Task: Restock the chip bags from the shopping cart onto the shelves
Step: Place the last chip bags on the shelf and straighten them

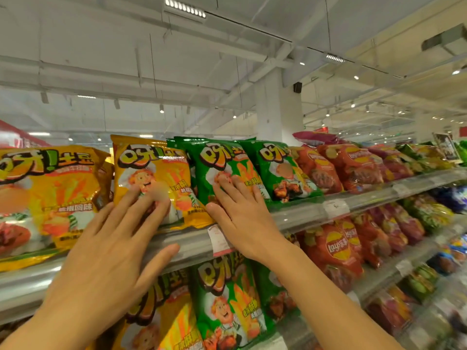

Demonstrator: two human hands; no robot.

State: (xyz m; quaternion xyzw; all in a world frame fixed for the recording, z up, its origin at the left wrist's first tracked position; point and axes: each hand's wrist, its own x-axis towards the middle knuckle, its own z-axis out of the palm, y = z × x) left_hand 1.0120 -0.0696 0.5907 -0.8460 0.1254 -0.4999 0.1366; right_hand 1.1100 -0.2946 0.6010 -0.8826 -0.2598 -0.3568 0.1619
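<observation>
On the top shelf (298, 215) stands a yellow chip bag (156, 168), and my left hand (113, 243) lies flat against its lower front with the fingers spread. Right beside it stands a green chip bag (222, 162). My right hand (242, 210) presses flat on that green bag's lower half, fingers apart, with the thumb near the seam between the two bags. Neither hand grips a bag. The shopping cart is out of view.
Another yellow bag (45, 195) stands at the far left and a second green bag (280, 168) to the right, then red bags (353, 165) along the shelf. Lower shelves hold more yellow, green and red bags (336, 251). A price tag (218, 239) hangs below my right hand.
</observation>
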